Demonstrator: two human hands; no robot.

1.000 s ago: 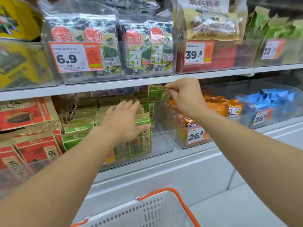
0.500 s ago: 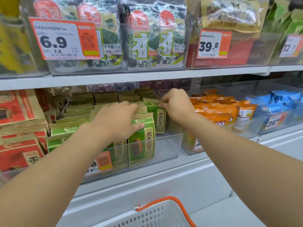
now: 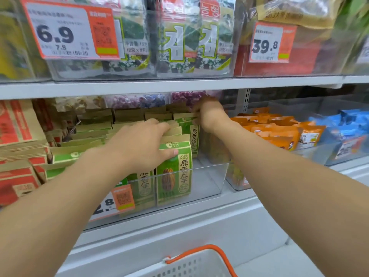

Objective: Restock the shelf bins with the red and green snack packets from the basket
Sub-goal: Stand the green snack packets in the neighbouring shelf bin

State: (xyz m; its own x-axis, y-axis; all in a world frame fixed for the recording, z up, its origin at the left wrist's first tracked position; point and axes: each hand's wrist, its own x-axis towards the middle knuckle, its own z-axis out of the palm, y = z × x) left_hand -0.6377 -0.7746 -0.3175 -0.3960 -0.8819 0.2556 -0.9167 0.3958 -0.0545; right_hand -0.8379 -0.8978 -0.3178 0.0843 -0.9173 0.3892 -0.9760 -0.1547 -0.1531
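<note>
Shop shelf point(image 3: 179, 84), clear bins under price tags. Right hand point(image 3: 209, 114), pinching a green packet point(image 3: 189, 128) by its top edge; a second ago held high under the shelf, now lowered into the bin point(image 3: 209, 176), behind the front row. Left hand point(image 3: 143, 148), fingers spread flat, pressing the front green packets point(image 3: 173, 172) leftward, as before. Packet nearly seated; release judged next. Red packets point(image 3: 18, 182) far left of left hand; basket point(image 3: 197, 262) below both hands, contents unseen.
</note>
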